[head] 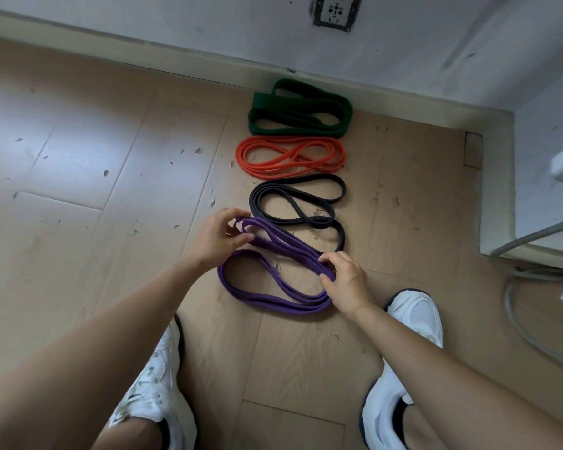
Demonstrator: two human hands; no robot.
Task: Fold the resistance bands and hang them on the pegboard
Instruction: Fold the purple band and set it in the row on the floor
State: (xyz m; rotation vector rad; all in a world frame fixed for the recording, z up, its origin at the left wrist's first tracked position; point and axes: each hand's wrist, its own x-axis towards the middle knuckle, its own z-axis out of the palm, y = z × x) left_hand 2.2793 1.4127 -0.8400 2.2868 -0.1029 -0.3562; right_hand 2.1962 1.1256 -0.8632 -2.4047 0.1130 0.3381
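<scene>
No text, brand, number or sign can be read here; the wall socket (337, 11) at the top edge of the wall is too blurred for any marking to be made out, and the purple resistance band (293, 251) on the floor shows plain colour only

Light wood-plank floor (78, 141), flecked with small debris. Four coiled bands lie in a row out from the skirting: green band (264, 103), orange band (242, 157), black band (255, 199), purple band (286, 303) nearest. White shoes (156, 391) flank the near end. Grey cable (514, 306) far right.
</scene>
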